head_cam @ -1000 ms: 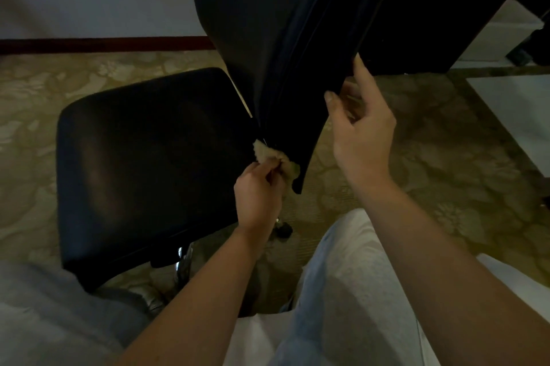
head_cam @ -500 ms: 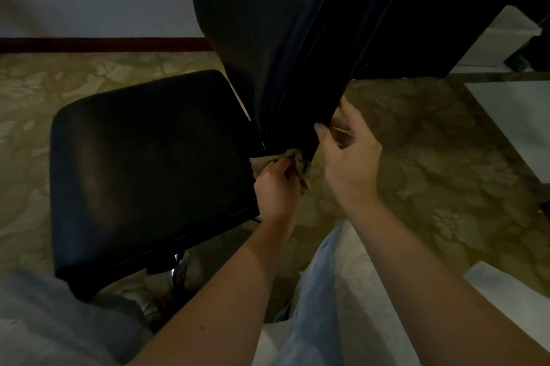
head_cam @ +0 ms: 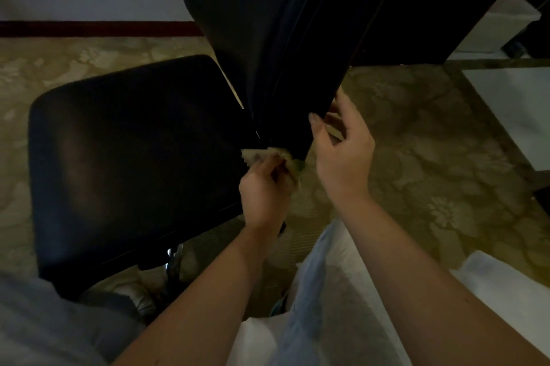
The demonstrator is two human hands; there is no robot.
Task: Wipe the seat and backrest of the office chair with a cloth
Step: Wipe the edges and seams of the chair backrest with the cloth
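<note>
Change: your right hand (head_cam: 342, 157) sits lower on the backrest (head_cam: 282, 53) edge than a second ago. Your left hand (head_cam: 263, 193) and the cloth (head_cam: 265, 156) have shifted slightly left in the last half second.
Left hand: your fingers are curled round the bunched cloth and hold it against the bottom end of the backrest.
Right hand: your thumb lies on the near face of the backrest's right edge. Your fingers reach behind it, clamping the edge just above the cloth.
Cloth: pale and crumpled. It touches the lower tip of the backrest, just beside the rear edge of the seat (head_cam: 134, 157).
Backrest: black, rising out of the top of the view.
Seat: black and padded, left of both hands, above the patterned carpet (head_cam: 416, 142).
Base: a chrome part (head_cam: 174, 258) shows under the seat's near edge.
</note>
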